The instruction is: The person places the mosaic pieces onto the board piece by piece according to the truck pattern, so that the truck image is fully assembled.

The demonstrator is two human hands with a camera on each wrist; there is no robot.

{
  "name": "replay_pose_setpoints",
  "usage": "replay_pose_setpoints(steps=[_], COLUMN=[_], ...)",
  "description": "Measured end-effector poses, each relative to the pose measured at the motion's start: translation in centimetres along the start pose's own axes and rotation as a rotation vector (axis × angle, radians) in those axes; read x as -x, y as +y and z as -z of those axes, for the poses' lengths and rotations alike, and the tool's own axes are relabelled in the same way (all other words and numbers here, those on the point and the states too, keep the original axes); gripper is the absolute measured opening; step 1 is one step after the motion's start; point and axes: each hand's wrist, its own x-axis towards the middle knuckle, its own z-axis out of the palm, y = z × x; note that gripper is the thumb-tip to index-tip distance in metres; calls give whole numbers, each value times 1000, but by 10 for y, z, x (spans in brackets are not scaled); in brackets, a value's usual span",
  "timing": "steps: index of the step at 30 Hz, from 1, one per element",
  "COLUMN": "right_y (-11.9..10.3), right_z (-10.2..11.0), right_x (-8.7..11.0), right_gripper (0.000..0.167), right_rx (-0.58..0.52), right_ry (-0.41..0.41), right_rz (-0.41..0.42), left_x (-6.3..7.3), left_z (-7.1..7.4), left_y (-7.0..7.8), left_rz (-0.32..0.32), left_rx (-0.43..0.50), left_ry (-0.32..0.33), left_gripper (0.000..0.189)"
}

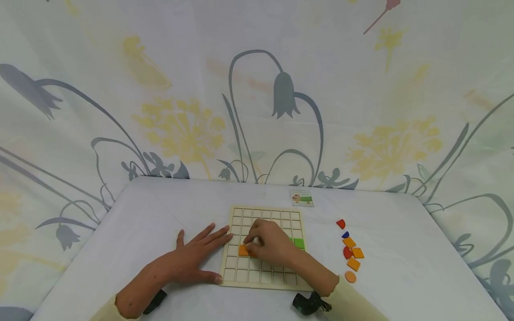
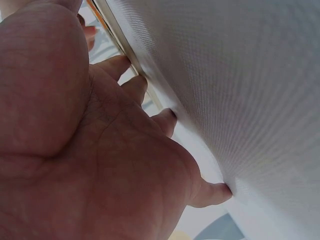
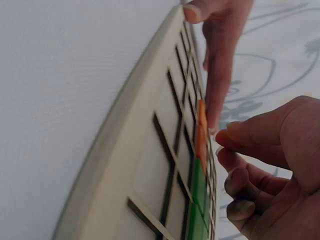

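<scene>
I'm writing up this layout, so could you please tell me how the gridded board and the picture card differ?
The gridded board is much larger than the picture card. The board bears loose orange pieces and green pieces, while the card carries a flat picture. The left hand touches the board's edge; neither hand touches the card. Both lie on the white table.
</scene>
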Motion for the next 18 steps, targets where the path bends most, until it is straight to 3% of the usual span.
replay_pose_setpoints(steps=[9,18], right_y=[20,55], right_z=[31,67], right_x=[32,83], right_gripper=[8,14], right_rx=[-52,2], right_ry=[61,197], right_rz=[-29,-172], left_x=[-1,-1], left_z=[-1,-3], left_y=[0,-2], left_rz=[21,18], left_rx=[-4,-6], left_ry=[-5,-4], left_gripper=[102,102])
